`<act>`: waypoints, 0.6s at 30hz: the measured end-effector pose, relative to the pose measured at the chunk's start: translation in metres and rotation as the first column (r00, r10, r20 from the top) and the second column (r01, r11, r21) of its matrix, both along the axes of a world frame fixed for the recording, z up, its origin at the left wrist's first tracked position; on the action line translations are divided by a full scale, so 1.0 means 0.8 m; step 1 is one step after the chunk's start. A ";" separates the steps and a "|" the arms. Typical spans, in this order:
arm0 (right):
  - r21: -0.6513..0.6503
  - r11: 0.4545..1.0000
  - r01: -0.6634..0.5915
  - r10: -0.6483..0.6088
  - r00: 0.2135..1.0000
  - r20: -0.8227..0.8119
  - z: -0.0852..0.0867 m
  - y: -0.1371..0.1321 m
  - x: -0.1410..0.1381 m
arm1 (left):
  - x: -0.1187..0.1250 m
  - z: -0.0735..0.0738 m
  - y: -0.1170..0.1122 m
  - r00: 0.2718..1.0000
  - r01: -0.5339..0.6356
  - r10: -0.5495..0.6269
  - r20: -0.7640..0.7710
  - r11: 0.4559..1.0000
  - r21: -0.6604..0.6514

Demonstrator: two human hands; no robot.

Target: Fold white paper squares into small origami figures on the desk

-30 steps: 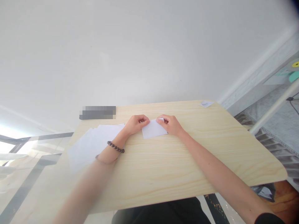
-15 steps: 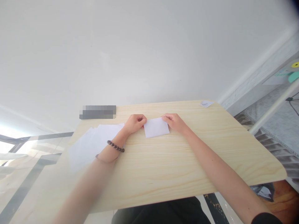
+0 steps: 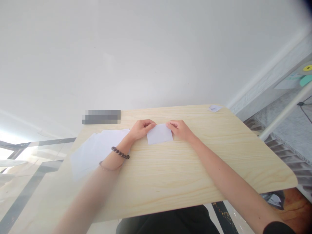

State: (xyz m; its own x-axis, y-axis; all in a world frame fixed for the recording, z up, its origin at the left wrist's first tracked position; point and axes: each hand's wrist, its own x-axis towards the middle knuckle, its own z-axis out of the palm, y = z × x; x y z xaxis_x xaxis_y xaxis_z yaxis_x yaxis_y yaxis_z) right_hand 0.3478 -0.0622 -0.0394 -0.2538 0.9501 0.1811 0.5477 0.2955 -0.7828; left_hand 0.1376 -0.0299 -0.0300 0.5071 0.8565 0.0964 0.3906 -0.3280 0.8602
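Observation:
A small white rectangle of folded paper is held up just above or on the wooden table, near its middle; whether it touches the top I cannot tell. My left hand pinches its upper left edge, thumb in front and fingers behind. At the upper right edge, my right hand pinches it the same way. Fingers behind the paper are partly hidden. Loose white sheets lie overlapping to the left, partly under my left forearm, which wears a dark bead bracelet.
The light wooden table stands against a white wall. A small folded paper piece lies at its far right corner. A blurred-out grey item sits at the far left edge. A pale pole rises beyond the right side.
Both thumbs and fingers have shifted inward along the paper's top edge, closer together. The paper has moved slightly left. The sheets stay where they were.

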 end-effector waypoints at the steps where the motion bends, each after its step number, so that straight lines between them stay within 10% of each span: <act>1: 0.010 1.000 -0.001 0.001 1.000 0.011 0.000 -0.001 -0.002 | 0.000 0.000 -0.001 1.000 0.014 -0.014 -0.011 1.000 0.009; 18: 0.028 0.997 -0.068 0.065 0.994 0.085 0.003 0.005 0.000 | -0.001 -0.007 0.004 0.997 0.011 -0.003 -0.071 0.993 0.115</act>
State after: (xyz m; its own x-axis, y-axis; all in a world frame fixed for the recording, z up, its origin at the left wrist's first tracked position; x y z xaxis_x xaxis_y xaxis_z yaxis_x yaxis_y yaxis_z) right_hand 0.3474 -0.0585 -0.0368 -0.3319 0.9248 0.1859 0.5894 0.3572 -0.7246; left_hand 0.1370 -0.0269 -0.0360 0.5221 0.8380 0.1583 0.4462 -0.4266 0.7867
